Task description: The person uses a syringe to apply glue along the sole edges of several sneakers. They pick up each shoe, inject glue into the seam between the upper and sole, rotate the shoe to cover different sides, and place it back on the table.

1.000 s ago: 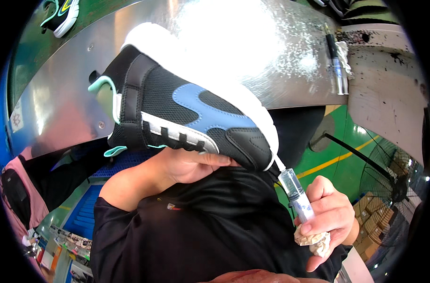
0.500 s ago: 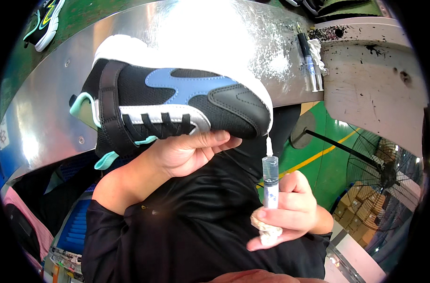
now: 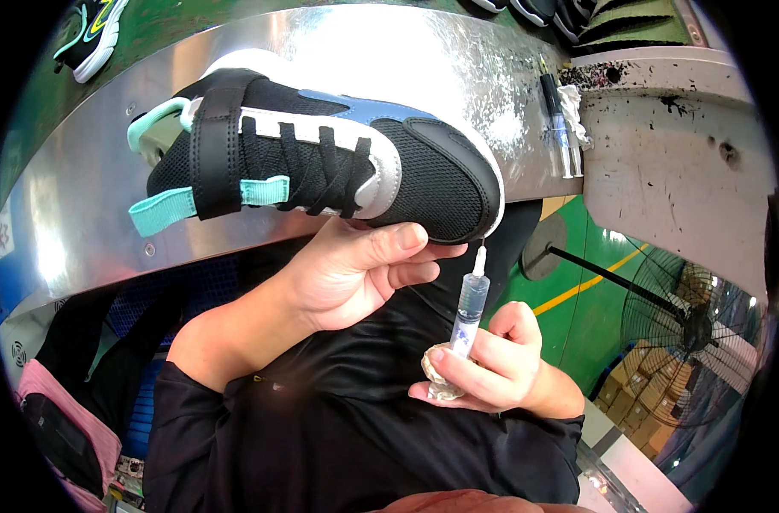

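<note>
Your left hand [image 3: 355, 278] grips a black shoe [image 3: 321, 167] from below; your right hand [image 3: 492, 368] clasps a syringe [image 3: 471, 308] and rag [image 3: 436, 376].

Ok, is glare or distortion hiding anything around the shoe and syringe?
Head view: bright glare washes out the metal counter behind the shoe; fisheye bends the counter edge; black corners frame the picture; the syringe and both hands stay sharp, left hand, right hand.
</note>
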### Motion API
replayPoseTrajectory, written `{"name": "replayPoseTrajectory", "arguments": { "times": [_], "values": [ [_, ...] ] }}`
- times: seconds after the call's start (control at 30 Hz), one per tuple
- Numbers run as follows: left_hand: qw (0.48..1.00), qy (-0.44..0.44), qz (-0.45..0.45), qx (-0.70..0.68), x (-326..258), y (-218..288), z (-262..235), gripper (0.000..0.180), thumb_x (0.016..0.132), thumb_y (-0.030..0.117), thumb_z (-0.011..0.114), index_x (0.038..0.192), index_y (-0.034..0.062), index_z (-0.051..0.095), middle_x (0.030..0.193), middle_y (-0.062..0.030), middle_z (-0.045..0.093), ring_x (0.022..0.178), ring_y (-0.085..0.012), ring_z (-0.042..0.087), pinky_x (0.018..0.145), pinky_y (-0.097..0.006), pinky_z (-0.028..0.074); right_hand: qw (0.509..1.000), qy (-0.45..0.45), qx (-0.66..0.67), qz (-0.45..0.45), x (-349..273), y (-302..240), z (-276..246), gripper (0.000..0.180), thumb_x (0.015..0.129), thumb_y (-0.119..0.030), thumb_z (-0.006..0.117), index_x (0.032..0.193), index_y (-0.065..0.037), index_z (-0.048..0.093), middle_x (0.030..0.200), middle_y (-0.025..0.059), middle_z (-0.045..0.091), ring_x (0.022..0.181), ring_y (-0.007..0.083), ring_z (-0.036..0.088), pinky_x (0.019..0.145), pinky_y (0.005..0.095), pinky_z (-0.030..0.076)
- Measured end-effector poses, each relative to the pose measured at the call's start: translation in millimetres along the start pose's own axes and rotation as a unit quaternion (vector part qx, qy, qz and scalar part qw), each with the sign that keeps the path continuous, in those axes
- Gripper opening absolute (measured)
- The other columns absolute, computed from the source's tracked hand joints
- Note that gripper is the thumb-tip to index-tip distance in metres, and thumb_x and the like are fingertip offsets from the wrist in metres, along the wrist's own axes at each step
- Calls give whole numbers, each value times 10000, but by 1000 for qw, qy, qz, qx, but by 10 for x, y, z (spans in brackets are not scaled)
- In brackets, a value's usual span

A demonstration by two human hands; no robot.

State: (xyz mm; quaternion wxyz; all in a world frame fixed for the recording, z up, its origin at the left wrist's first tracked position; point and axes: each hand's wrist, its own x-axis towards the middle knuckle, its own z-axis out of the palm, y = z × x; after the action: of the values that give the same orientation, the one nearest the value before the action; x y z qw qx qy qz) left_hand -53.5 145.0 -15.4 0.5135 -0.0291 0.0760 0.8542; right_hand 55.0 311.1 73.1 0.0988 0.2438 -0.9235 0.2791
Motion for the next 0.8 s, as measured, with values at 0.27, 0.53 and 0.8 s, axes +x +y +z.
{"name": "replayPoseTrajectory", "arguments": {
  "times": [0.27, 0.53, 0.8],
  "values": [
    [1000, 21, 9, -2, 8, -12, 51, 358, 922, 83, 535, 1266, -6, 486, 1245, -195, 549, 1163, -326, 542, 882, -343, 545, 1000, -19, -9, -14, -32, 13, 6, 315, 647, -290, 792, 883, -132, 657, 601, -67, 463, 500, 120, 319, 477, 258, 257],
    [986, 163, -6, 23, -1114, 316, 87, 617, 728, -8, 621, 1311, -25, 421, 1260, -168, 529, 1182, -295, 519, 1010, -427, 403, 997, 28, 9, 70, -207, 273, 26, 609, 625, -452, 816, 1040, -91, 555, 739, -18, 598, 599, 207, 405, 650, 344, 338],
    [772, 358, 323, 414, -1862, 1349, -31, 525, 839, 154, 619, 1258, -91, 419, 1166, -179, 578, 1076, -254, 581, 941, -370, 466, 971, 103, 181, 119, -109, 838, 506, 692, 580, -482, 840, 1063, -63, 575, 822, 18, 611, 696, 202, 412, 651, 335, 340]
  ]
}}
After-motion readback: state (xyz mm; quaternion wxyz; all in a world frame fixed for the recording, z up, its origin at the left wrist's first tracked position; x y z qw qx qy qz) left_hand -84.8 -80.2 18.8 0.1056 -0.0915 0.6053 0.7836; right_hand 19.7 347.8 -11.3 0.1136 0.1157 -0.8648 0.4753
